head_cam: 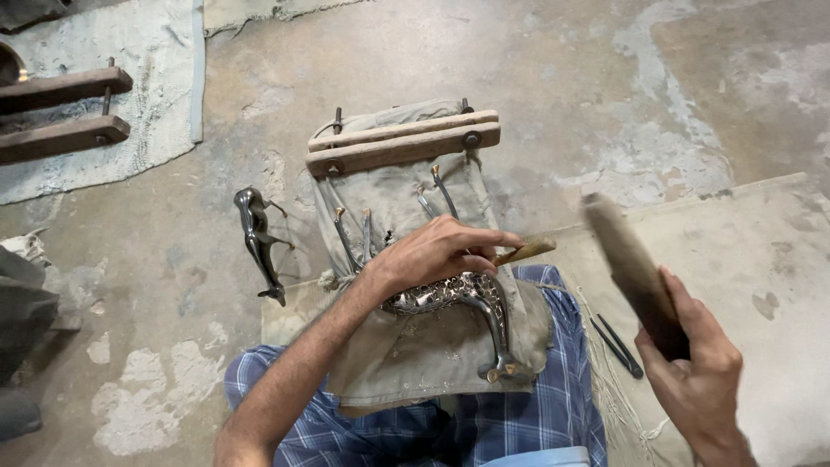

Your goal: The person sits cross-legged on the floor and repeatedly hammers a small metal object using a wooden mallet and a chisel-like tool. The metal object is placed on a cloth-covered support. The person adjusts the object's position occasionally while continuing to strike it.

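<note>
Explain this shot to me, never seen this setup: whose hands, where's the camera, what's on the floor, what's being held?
One picture, from a camera worn on a person's head, looking down at their lap and a concrete floor. No machine: two bare hands. The left hand holds a thin wooden-handled tool against a shiny patterned metal animal figure, which lies on a grey cloth over the lap. The right hand grips a wooden mallet, raised and blurred. A wooden clamp sits at the cloth's far end. On the floor lie another metal figure and two thin dark rods.
</note>
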